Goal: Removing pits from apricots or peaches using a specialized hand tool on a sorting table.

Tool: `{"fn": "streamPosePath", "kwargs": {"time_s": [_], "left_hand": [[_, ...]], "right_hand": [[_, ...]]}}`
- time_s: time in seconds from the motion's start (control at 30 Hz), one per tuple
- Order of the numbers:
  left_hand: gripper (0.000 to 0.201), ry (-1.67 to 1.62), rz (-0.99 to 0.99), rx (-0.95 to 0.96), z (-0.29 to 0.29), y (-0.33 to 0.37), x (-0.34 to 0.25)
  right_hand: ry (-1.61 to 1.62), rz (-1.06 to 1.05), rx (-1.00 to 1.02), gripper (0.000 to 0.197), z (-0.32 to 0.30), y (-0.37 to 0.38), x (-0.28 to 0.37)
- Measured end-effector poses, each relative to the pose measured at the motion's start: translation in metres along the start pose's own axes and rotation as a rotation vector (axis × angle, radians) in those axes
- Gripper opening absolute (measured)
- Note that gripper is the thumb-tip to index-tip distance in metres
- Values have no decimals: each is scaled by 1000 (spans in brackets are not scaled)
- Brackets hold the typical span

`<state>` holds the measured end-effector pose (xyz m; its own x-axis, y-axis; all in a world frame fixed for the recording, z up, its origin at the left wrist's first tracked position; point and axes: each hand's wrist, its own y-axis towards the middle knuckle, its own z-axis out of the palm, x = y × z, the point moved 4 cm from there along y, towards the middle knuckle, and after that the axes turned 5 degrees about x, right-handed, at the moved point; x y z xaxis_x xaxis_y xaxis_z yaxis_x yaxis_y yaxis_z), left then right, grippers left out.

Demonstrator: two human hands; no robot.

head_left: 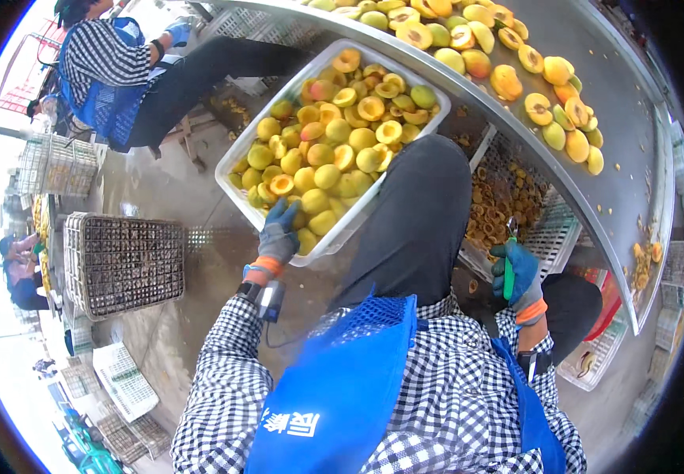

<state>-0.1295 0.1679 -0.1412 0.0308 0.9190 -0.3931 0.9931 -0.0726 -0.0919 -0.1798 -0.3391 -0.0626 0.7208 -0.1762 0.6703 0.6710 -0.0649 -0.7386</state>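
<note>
A white plastic crate [231, 183] full of yellow peach halves [326, 154] sits in front of me, beside my raised knee. My left hand [280, 231], in a grey-blue glove with an orange cuff, is closed over the crate's near left rim, its fingertips against the fruit. To the right, my right hand [522, 275], gloved the same way, is wrapped round the green handle of a pitting tool [509, 272]. The tool's small metal loop points up and away from me. Just beyond this hand is a white slotted basket [557, 229] holding brown pit scraps [504, 201].
A metal table [595, 75] with a raised rim curves across the far right, bearing loose peach halves [563, 103]. A co-worker [113, 71] sits at the far left. An upright grey crate [124, 265] stands on the left floor, near a white crate [124, 381].
</note>
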Motion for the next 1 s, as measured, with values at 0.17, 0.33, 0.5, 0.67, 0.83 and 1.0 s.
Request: {"fn": "streamPosePath", "kwargs": {"time_s": [0.17, 0.33, 0.5, 0.67, 0.83, 1.0], "left_hand": [[64, -199, 19, 144, -26, 25, 15], [39, 266, -84, 528, -71, 75, -30], [25, -249, 565, -283, -114, 178, -228], [45, -84, 838, -58, -93, 242, -437], [52, 231, 804, 309, -31, 275, -523], [30, -664, 564, 534, -44, 249, -509]], "right_hand": [[-49, 7, 44, 41, 8, 8, -7], [-121, -56, 38, 40, 11, -2, 5], [-153, -94, -75, 32, -6, -14, 14], [-353, -332, -23, 28, -12, -25, 21], [-716, -664, -95, 31, -21, -43, 35], [-309, -754, -162, 32, -47, -66, 82]]}}
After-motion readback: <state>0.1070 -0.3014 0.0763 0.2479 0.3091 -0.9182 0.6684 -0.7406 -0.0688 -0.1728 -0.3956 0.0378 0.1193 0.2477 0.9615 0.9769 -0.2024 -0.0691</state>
